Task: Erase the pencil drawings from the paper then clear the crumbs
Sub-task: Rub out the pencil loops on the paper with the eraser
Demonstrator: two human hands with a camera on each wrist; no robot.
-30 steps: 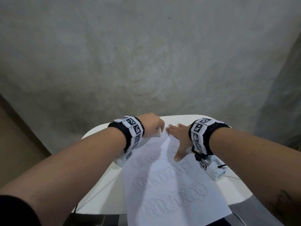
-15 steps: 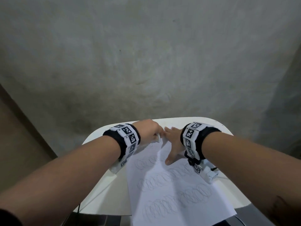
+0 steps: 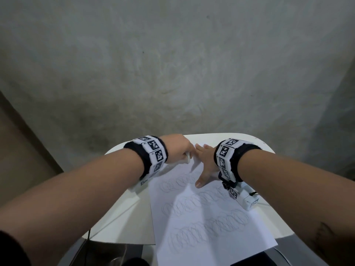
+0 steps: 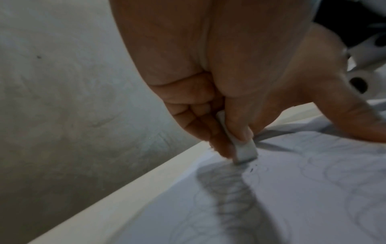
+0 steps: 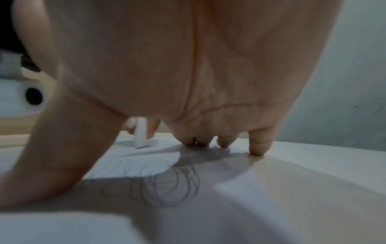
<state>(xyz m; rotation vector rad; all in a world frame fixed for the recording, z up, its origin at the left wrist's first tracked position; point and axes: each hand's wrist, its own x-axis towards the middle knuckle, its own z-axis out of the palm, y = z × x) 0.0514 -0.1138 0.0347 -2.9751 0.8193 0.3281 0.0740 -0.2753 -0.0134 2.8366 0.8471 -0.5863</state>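
Observation:
A white sheet of paper (image 3: pixel 207 223) with rows of looping pencil circles (image 3: pixel 207 227) lies on a small white table (image 3: pixel 123 217). My left hand (image 3: pixel 178 148) pinches a white eraser (image 4: pixel 244 148) between thumb and fingers, its lower end touching the paper's far left corner. The eraser (image 5: pixel 141 133) stands upright on the sheet in the right wrist view. A few dark crumbs (image 4: pixel 251 169) lie beside it. My right hand (image 3: pixel 205 164) lies flat on the paper's far end, fingers spread and pressing down, thumb stretched toward me.
A grey concrete floor (image 3: pixel 172 73) surrounds the table on the far side. The paper overhangs the table's near edge. A dark object (image 3: pixel 259 260) sits below that near edge. Cables run down under the table at the near left.
Both hands have stayed at the paper's far end; the left hand with the eraser shifted slightly left and back. The head view moved a little, so the table sits lower.

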